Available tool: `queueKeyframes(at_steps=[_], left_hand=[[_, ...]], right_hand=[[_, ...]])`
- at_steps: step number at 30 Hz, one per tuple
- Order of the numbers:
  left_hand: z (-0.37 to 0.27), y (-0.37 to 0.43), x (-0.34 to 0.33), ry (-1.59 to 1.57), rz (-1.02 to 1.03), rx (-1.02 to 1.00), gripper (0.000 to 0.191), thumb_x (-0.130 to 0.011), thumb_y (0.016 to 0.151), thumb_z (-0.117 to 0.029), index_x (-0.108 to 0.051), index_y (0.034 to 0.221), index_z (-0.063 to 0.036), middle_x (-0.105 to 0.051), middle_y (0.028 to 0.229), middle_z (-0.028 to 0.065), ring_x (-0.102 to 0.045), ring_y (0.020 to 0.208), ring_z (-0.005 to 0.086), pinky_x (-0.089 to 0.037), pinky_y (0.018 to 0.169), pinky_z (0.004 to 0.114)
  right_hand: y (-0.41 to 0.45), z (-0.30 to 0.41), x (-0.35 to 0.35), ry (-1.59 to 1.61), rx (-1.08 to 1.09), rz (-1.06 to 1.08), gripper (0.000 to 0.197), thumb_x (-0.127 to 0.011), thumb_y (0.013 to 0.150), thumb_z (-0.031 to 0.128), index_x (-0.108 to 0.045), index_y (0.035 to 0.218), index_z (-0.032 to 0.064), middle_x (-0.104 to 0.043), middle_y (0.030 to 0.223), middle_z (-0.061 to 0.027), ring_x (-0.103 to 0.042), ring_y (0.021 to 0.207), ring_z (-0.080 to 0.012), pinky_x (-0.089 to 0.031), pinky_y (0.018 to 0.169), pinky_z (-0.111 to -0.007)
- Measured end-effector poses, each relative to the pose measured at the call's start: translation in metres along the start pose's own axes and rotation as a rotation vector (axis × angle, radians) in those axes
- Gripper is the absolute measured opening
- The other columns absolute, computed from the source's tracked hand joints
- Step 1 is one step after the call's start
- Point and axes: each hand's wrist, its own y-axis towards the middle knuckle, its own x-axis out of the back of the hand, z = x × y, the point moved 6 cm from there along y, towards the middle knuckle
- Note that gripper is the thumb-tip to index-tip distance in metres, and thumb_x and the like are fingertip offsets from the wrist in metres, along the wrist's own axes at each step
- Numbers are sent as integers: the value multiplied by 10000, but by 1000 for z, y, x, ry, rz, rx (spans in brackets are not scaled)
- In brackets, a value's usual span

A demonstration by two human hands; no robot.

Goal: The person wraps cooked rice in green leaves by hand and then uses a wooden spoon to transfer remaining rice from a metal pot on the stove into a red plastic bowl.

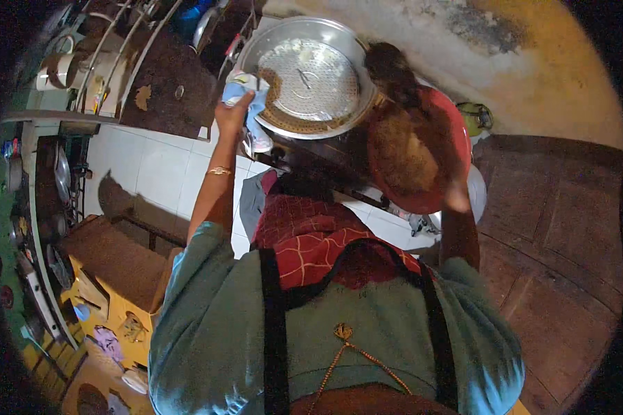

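Note:
A large round metal steamer pan (pixel 311 78) with a perforated bottom stands in front of me, with pale residue and a brown patch inside. My left hand (pixel 233 114) grips a blue and white patterned cloth (pixel 245 89) at the pan's left rim. To the pan's right is a tilted red basin (pixel 459 122) with a brown, grainy-looking inner surface. At the basin's lower right edge, my right hand (pixel 454 194) holds the rim; it is blurred and its fingers are hard to make out. A dark shape, possibly a shadow, crosses the basin's upper part.
A stained wall (pixel 560 67) rises beyond the basin, beside dark wooden panels (pixel 550 207). White floor tiles (pixel 161 166) show at left, near a yellow wooden cabinet (pixel 119 249). Racks with metal dishes line the far left. A green item (pixel 475 116) lies behind the basin.

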Motion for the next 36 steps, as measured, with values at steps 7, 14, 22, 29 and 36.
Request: queueKeyframes(at_steps=[7, 14, 22, 29, 36], left_hand=[[-32, -1, -17, 302, 124, -160, 605, -690, 570, -147, -460, 1113, -13, -598, 927, 140, -584, 828, 237, -449, 744, 312], [-17, 5, -25, 148, 227, -64, 619, -677, 583, -136, -447, 1152, -56, -596, 959, 110, -573, 874, 221, -430, 781, 301], [-10, 14, -30, 244, 250, -186, 563, -607, 631, 30, -403, 1150, -50, -562, 969, 72, -564, 824, 181, -457, 738, 306], [8, 13, -32, 104, 302, -1, 580, -593, 658, 27, -356, 1182, -49, -547, 973, 67, -544, 862, 172, -446, 757, 295], [5, 16, -25, 113, 332, -81, 539, -615, 694, -27, -376, 1176, -55, -551, 974, 57, -535, 866, 151, -438, 741, 277]], right_hand=[[73, 4, -139, 3, 86, 201, 314, -527, 773, 196, -500, 1051, 53, -547, 776, -70, -516, 653, -171, -440, 584, -303], [145, 8, -199, 231, 132, 383, 281, -509, 736, 187, -512, 967, 26, -530, 801, -116, -523, 694, -238, -446, 626, -345], [163, 16, -253, -255, 245, 60, 291, -513, 762, 166, -491, 981, -25, -533, 722, -186, -528, 629, -290, -435, 580, -365], [119, 52, -264, -319, 233, 250, 466, -526, 736, 116, -399, 1145, -67, -533, 758, -193, -532, 673, -290, -430, 586, -353], [98, 62, -255, -233, 445, 304, 574, -537, 764, 114, -282, 1260, -20, -535, 790, -160, -514, 645, -199, -423, 571, -307]])
